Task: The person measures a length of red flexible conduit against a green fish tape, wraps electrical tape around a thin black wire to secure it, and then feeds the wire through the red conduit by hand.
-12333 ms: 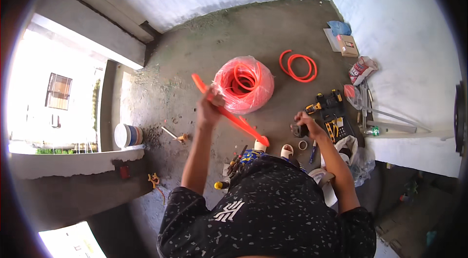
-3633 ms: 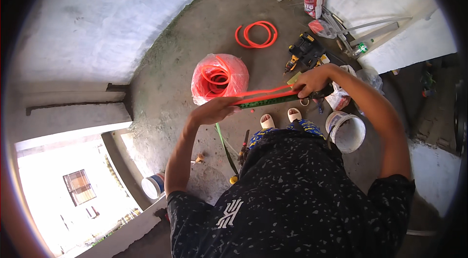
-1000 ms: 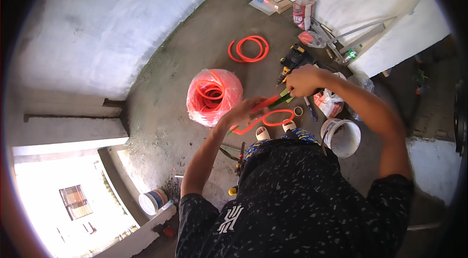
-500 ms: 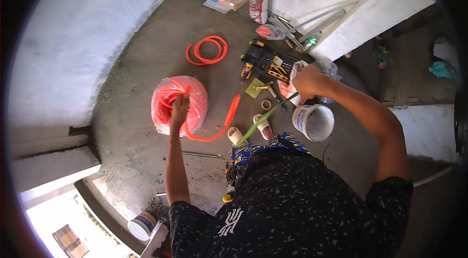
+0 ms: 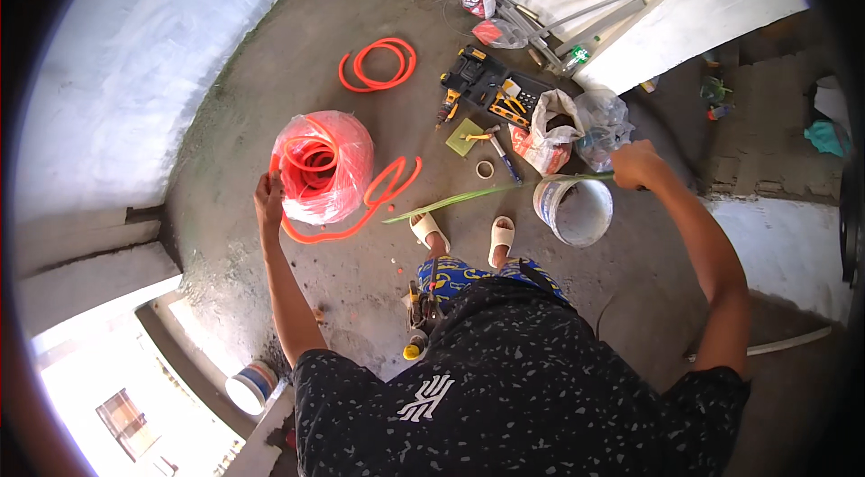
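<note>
My left hand [image 5: 268,199] is closed around an orange flexible tube at the left side of a coil [image 5: 356,148] in clear plastic wrap. A loose length of the tube [image 5: 335,235] curves from there along the coil's near side and loops on its right. My right hand [image 5: 638,164] is raised above the white bucket's right rim, fingers closed on one end of a long, thin green strip [image 5: 459,199]. The strip stretches leftward across the bucket's top, and its far tip is in front of my left sandal.
A smaller orange tube coil [image 5: 386,64] lies farther off. A white bucket [image 5: 577,212], a hammer [image 5: 503,155], a tape roll [image 5: 485,170], an open tool case [image 5: 475,81] and a white sack [image 5: 551,130] crowd the right. Another bucket [image 5: 250,389] stands lower left.
My left hand has moved from the coil's middle to its left side. My right hand has moved right and the green strip now lies flatter. My feet have shifted apart.
</note>
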`<state>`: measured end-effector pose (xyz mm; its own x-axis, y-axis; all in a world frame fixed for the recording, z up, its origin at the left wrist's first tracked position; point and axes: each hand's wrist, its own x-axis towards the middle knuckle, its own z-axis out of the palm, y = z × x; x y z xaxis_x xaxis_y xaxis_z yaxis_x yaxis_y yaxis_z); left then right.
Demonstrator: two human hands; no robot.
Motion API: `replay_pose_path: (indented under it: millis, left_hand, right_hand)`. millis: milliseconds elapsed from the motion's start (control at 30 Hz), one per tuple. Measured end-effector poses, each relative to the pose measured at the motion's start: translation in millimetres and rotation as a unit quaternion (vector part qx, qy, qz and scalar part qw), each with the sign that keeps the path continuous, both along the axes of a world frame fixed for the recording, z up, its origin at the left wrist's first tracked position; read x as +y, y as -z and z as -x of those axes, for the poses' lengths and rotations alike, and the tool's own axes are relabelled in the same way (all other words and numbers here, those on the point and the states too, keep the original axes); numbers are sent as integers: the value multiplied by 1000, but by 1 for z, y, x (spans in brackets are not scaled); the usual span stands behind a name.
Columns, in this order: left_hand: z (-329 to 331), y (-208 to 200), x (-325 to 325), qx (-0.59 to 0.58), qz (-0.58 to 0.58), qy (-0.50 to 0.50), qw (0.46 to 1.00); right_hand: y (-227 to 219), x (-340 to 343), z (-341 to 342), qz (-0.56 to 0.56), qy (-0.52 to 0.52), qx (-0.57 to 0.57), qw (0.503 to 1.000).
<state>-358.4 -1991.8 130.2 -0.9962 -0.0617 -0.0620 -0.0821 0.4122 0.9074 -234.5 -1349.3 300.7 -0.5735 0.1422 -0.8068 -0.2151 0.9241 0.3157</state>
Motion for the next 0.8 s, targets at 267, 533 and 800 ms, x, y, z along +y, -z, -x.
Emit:
replay_pose_path:
  millis: [267, 533, 800]
  left_hand:
    - [-95, 16, 8, -52, -52, -72, 995]
    - [-177, 58, 93, -134, -93, -72, 984]
    - [-212, 128, 113, -221, -95, -55, 969]
  right_hand:
    - [72, 102, -51, 1, 54, 20, 998]
    - [174, 147, -76, -18, 135, 14, 991]
    - [295, 113, -62, -49, 188, -87, 977]
